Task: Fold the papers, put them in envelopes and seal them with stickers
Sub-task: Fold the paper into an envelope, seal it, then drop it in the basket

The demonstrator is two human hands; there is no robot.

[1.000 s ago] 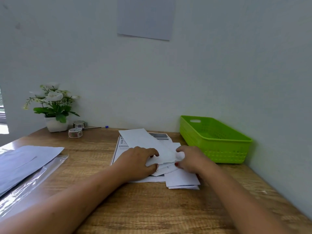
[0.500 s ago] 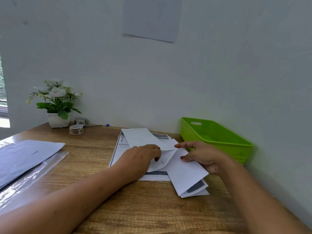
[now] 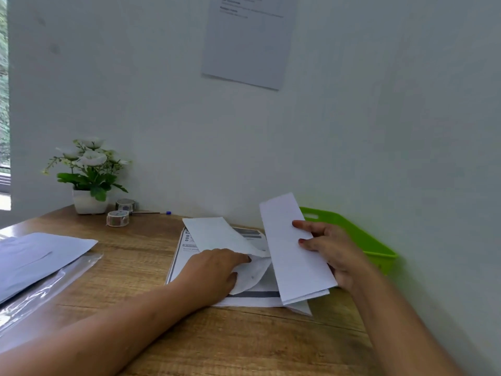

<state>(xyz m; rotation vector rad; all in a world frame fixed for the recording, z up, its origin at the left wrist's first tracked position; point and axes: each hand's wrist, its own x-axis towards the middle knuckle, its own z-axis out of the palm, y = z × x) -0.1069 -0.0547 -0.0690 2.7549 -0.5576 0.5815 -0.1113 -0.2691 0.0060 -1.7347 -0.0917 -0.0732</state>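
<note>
My right hand grips a folded white paper and holds it raised on end above the desk, its lower edge near the wood. A white envelope lies flat on a printed sheet in the middle of the desk, its open flap turned toward me. On that flap end rests my left hand, pinching the flap between thumb and fingers. Two sticker rolls stand at the back beside the plant.
A green plastic basket sits against the wall behind my right hand. A potted white flower and a pen stand at the back left. More envelopes and a clear plastic sleeve lie at the left edge.
My right hand has lifted the folded paper off the desk and tilted it upright to the right. My left hand stayed on the envelope's flap.
</note>
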